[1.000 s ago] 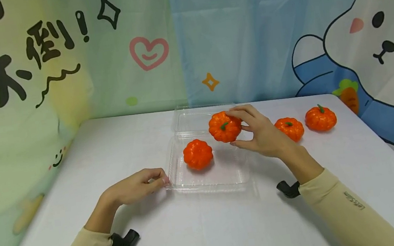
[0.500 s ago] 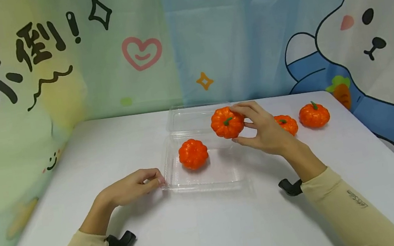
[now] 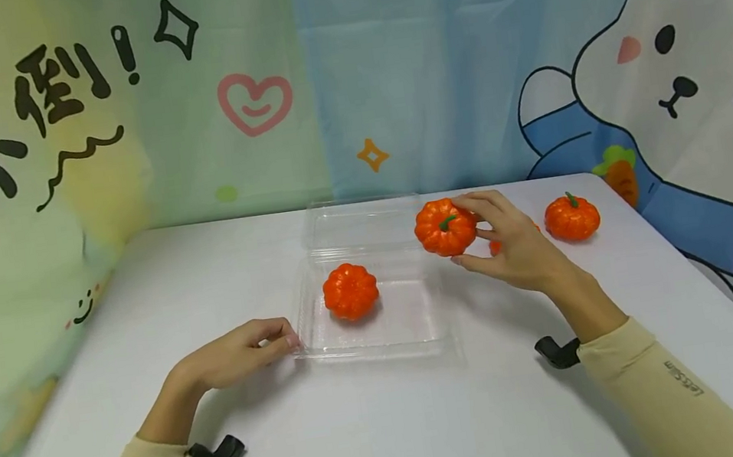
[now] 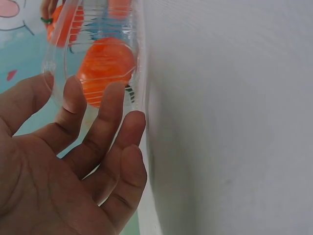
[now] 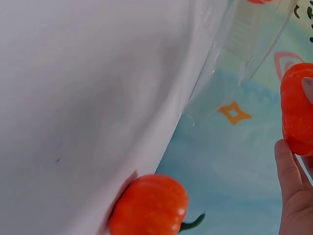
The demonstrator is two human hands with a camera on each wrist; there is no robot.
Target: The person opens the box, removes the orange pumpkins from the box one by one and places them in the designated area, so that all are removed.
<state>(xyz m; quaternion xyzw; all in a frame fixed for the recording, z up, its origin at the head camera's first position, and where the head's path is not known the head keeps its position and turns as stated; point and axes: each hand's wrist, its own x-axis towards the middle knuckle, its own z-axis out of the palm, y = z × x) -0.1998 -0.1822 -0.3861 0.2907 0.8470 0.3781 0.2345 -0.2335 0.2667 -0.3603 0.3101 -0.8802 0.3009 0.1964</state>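
Note:
My right hand [image 3: 504,245] holds an orange toy pumpkin [image 3: 445,229] with a green stem, thumb below and fingers at its right side. It hangs above the right rear of a clear plastic clamshell box [image 3: 417,347]. Another orange pumpkin [image 3: 350,292] sits in the box, its stem out of sight. My left hand [image 3: 246,350] pinches the box's front left corner; the left wrist view shows the thumb and index fingertips at the clear rim [image 4: 57,83]. The other fingers lie along the wall.
Right of the box, one pumpkin [image 3: 571,218] rests on the white table [image 3: 379,427], and another [image 3: 496,247] is mostly hidden behind my right hand. The box's lid [image 3: 362,221] lies open toward the back. A printed cloth [image 3: 460,93] hangs behind.
My right hand has moved to the right with its pumpkin, away from the one in the box, and now covers most of a table pumpkin. The left hand stays at the corner.

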